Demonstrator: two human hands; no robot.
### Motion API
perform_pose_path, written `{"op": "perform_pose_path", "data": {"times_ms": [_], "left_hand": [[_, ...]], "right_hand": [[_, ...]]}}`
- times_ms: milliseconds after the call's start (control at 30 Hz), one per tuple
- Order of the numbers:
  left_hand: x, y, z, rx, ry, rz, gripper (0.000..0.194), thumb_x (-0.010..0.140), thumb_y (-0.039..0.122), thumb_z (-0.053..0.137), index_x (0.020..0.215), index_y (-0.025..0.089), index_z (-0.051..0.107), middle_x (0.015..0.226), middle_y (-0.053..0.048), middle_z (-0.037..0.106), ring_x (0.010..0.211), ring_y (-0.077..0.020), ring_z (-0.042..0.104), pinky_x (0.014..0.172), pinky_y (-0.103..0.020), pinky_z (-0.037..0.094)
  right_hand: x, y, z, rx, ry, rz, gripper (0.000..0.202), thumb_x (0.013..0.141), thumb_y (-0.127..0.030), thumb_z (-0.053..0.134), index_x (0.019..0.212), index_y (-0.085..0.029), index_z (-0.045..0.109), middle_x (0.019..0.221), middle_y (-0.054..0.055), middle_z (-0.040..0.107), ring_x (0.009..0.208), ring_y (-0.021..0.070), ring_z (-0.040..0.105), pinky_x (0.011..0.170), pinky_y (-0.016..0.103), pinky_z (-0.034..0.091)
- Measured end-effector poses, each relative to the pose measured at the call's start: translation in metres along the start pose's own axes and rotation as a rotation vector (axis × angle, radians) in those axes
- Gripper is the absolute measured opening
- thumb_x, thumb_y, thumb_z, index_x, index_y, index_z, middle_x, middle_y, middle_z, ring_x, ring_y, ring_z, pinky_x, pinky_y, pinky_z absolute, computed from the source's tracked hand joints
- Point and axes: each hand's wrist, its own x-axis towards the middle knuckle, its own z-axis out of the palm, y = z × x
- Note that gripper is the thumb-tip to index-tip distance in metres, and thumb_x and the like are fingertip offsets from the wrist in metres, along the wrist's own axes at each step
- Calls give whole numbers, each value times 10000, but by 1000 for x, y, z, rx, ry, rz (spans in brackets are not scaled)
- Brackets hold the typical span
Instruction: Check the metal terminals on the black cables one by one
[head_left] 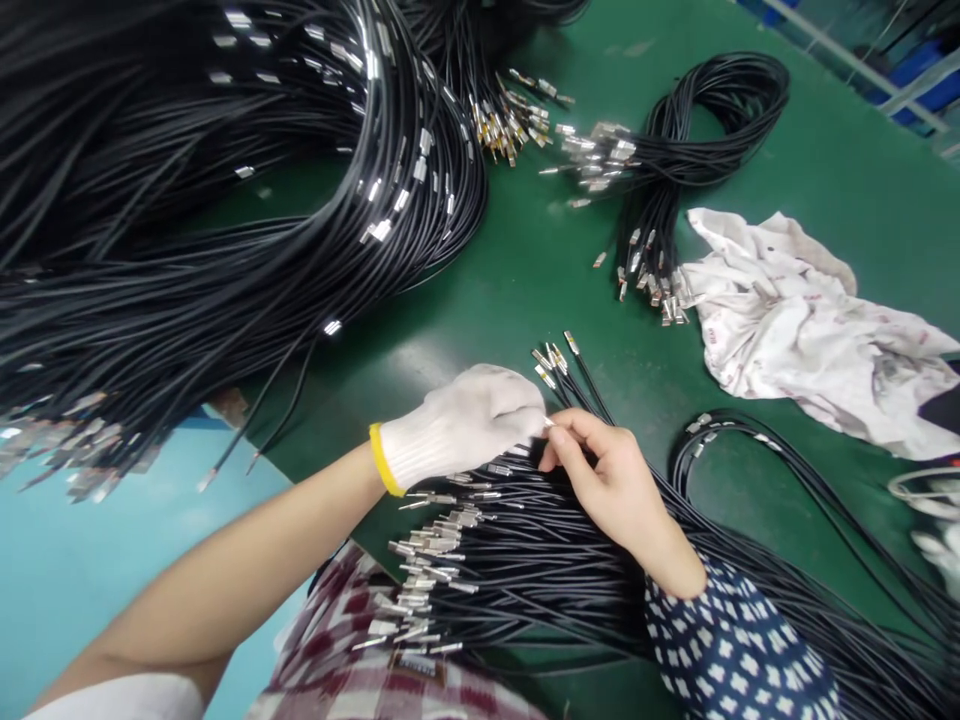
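Note:
My left hand (pixel 480 415) wears a white knit glove with a yellow cuff, its fingers pressed together at the centre. Bare and pinched, my right hand (pixel 604 475) meets the gloved fingertips. A small pale piece shows between the two hands, too small to name. Under and below them spreads a bundle of black cables (pixel 547 550), their metal-tipped ends (pixel 427 570) pointing left. A few cable ends (pixel 551 365) stick out just above my hands.
A large heap of looped black cables (pixel 420 200) covers the upper left. A coiled bundle (pixel 697 150) and a crumpled white cloth (pixel 810 320) lie on the green table (pixel 525 260) to the right. The table edge runs at lower left.

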Motion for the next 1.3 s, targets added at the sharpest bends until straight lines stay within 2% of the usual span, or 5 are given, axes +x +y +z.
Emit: {"op": "perform_pose_path", "data": {"times_ms": [367, 900, 1033, 1133, 1300], "left_hand": [[-3, -2, 0, -83, 5, -102, 251, 959, 276, 464, 825, 202, 663, 827, 47, 629, 772, -114, 586, 722, -246, 422], [-3, 1, 3, -83, 0, -114, 254, 964, 269, 461, 848, 222, 681, 928, 45, 666, 917, -135, 611, 859, -244, 429], [-2, -3, -5, -61, -1, -93, 251, 965, 262, 480, 820, 225, 681, 924, 52, 686, 932, -136, 620, 858, -236, 434], [-1, -9, -12, 51, 158, -154, 244, 960, 254, 505, 786, 215, 673, 883, 41, 687, 872, -143, 620, 842, -263, 441], [2, -17, -9, 291, 318, -89, 216, 949, 212, 545, 823, 210, 721, 869, 16, 716, 865, -173, 634, 898, -331, 449]], "right_hand": [[-1, 7, 3, 157, -18, 32, 266, 1011, -259, 484, 783, -211, 613, 599, -38, 668, 629, 149, 630, 695, 268, 462], [-1, 12, 11, 88, 83, -20, 256, 991, -264, 515, 789, -182, 649, 672, 3, 666, 583, 139, 572, 560, 259, 405], [-4, 9, 8, -160, 132, -188, 221, 1008, -241, 534, 901, -177, 716, 756, 17, 726, 686, 168, 629, 683, 311, 431], [-6, 8, 2, -449, 179, -363, 207, 992, -335, 608, 1065, -197, 744, 988, 46, 771, 887, 228, 666, 763, 361, 410], [9, 13, -7, -736, 310, -272, 178, 987, -264, 607, 938, -177, 754, 895, 63, 750, 804, 221, 657, 683, 348, 401]]}}
